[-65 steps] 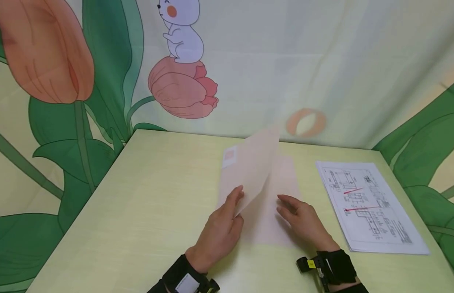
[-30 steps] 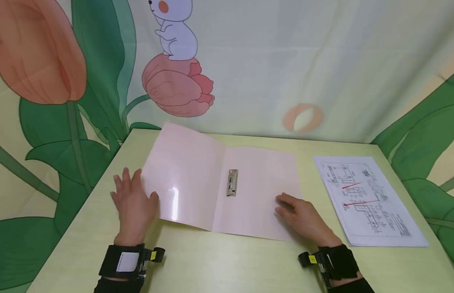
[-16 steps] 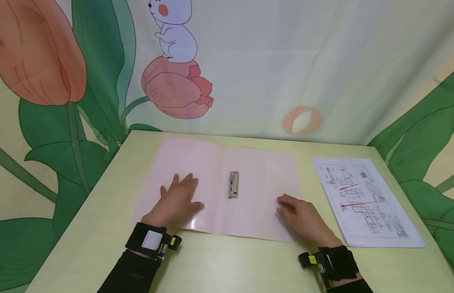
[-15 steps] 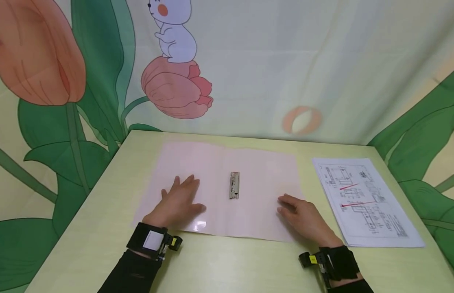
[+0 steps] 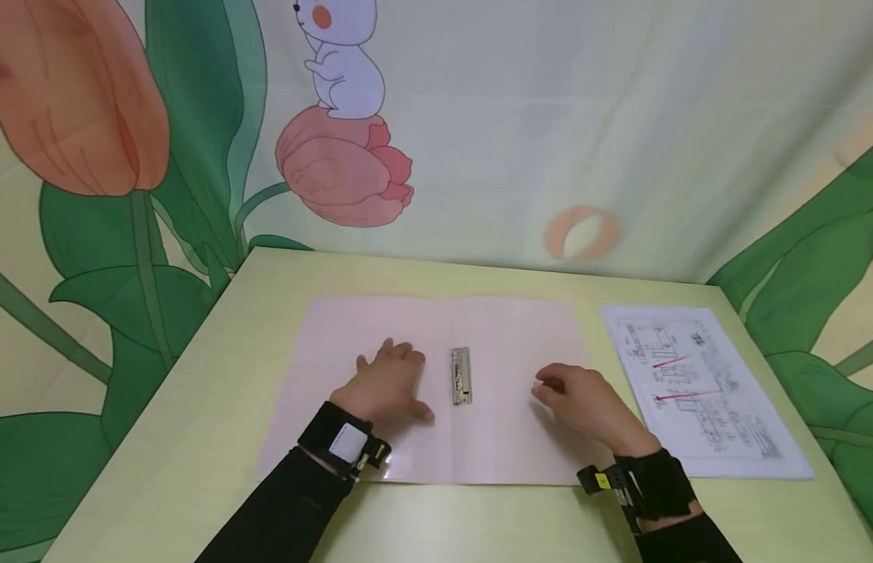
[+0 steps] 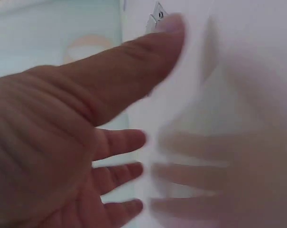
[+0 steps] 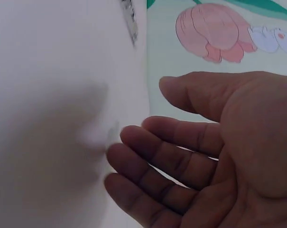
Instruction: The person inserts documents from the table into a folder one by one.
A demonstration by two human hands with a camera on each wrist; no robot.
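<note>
A pale pink folder (image 5: 510, 434) lies spread flat on the yellow-green table (image 5: 197, 407), with a metal clip (image 5: 461, 375) along its spine. My left hand (image 5: 387, 383) rests flat on the left leaf, fingers straight, just left of the clip. In the left wrist view the left hand (image 6: 86, 142) shows straight fingers over the pink sheet (image 6: 247, 71). My right hand (image 5: 573, 403) sits on the right leaf with loosely curled fingers and holds nothing. The right wrist view shows the right hand (image 7: 190, 156) hovering just above the folder (image 7: 48, 95).
A stack of white printed sheets (image 5: 697, 387) with diagrams and red marks lies to the right of the folder. A flower-and-rabbit backdrop (image 5: 338, 156) closes in the table at the back and both sides.
My left hand swung the folder's cover over to the left, laid it flat, then slid right towards the clip. The folder shifted a little nearer. The right hand lifted slightly.
</note>
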